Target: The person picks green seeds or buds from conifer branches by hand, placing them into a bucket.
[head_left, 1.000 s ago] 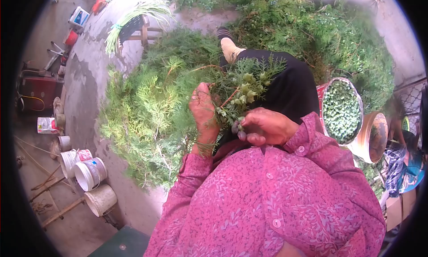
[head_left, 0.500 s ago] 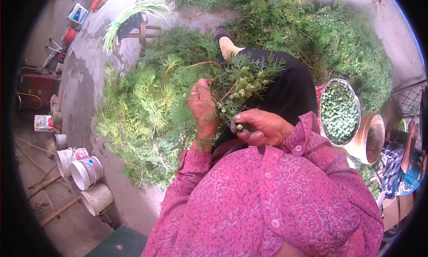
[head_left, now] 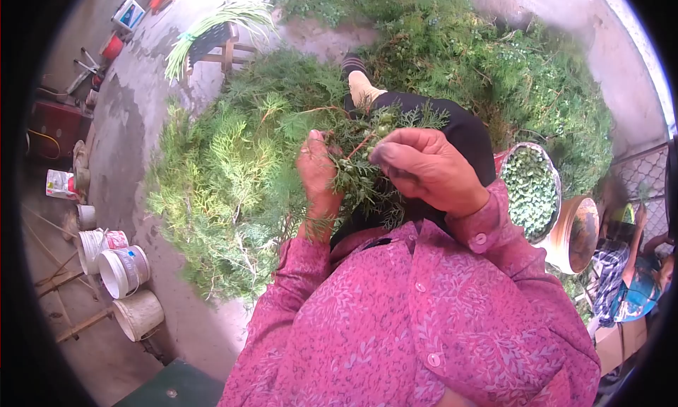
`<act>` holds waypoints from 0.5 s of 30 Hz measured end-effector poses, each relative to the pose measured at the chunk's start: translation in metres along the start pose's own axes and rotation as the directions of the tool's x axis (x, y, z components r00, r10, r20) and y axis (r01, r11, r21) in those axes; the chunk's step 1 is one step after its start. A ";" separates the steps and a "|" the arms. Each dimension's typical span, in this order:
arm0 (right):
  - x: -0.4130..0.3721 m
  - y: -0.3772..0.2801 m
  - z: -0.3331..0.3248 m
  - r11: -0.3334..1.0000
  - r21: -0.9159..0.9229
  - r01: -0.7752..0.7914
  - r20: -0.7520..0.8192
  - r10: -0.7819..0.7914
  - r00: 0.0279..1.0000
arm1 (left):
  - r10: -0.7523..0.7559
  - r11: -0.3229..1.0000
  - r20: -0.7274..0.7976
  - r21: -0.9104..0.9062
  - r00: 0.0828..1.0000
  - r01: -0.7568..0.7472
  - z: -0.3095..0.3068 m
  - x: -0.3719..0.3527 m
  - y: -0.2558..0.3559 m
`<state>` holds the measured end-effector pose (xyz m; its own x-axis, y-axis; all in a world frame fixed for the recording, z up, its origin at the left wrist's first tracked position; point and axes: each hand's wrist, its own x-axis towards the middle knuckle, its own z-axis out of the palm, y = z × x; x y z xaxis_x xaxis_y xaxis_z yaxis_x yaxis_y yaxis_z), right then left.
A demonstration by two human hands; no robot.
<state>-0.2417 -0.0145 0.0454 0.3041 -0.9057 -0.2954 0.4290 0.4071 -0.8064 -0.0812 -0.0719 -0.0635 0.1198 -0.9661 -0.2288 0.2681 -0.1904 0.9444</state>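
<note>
My left hand (head_left: 318, 170) is closed around a leafy conifer sprig (head_left: 357, 174), which lies over my dark-trousered knee. Small green cones (head_left: 385, 121) sit on the sprig's upper end, partly covered by my right hand. My right hand (head_left: 438, 170) is at the sprig with thumb and fingers pinched together beside these cones. Whatever is between its fingertips is hidden. Right of my knee stands a bucket (head_left: 558, 202) filled with loose green cones (head_left: 526, 188).
Cut conifer branches (head_left: 219, 167) spread over the floor on the left, with a larger heap (head_left: 487, 61) beyond. An orange-white bucket (head_left: 565, 248) stands beside the cone bucket. White buckets (head_left: 126, 271) line the left. A stool (head_left: 226, 50) bears long green stalks. Another person (head_left: 632, 280) sits at the right.
My right hand has moved up from near my waist, where it held a green cone, to the cones on the sprig. My left hand keeps its grip.
</note>
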 end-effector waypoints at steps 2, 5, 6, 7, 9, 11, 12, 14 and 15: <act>0.014 0.005 0.006 0.840 -0.476 0.258 0.008 -0.290 0.957 | -0.014 0.999 0.025 -0.033 1.000 0.015 0.002 -0.003 0.003; 0.030 0.024 0.010 0.273 -0.867 0.416 0.242 -0.500 0.832 | 0.039 0.997 -0.009 -0.071 0.999 -0.040 0.003 -0.002 0.006; 0.032 0.030 0.012 0.202 -0.898 0.391 0.251 -0.494 0.832 | 0.059 0.998 -0.018 -0.017 0.998 -0.060 0.001 0.001 0.004; 0.035 0.035 0.013 0.131 -0.923 0.363 0.258 -0.488 0.834 | 0.078 0.996 -0.025 0.038 0.997 -0.077 -0.001 0.002 0.002; 0.040 0.040 0.010 0.100 -0.927 0.363 0.286 -0.439 0.852 | 0.064 0.997 -0.018 0.049 0.998 -0.063 -0.002 0.001 0.001; 0.043 0.042 0.008 0.067 -0.930 0.362 0.309 -0.390 0.867 | 0.050 0.997 -0.007 0.058 0.999 -0.050 -0.003 -0.001 0.003; 0.044 0.042 0.007 0.079 -0.921 0.380 0.326 -0.376 0.867 | 0.040 0.998 0.027 0.047 0.999 -0.041 -0.004 -0.003 0.006; 0.044 0.041 0.008 0.090 -0.914 0.396 0.342 -0.357 0.869 | 0.026 0.999 0.060 0.033 0.998 -0.028 -0.005 -0.005 0.009; 0.044 0.041 0.010 0.107 -0.928 0.358 0.307 -0.331 0.893 | 0.026 0.999 0.093 0.041 0.995 -0.030 -0.005 -0.006 0.010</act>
<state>-0.2025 -0.0361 0.0044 0.3903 -0.9066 0.1601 -0.6342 -0.3909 -0.6671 -0.0746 -0.0669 -0.0538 0.0368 -0.9827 -0.1814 0.2249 -0.1687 0.9597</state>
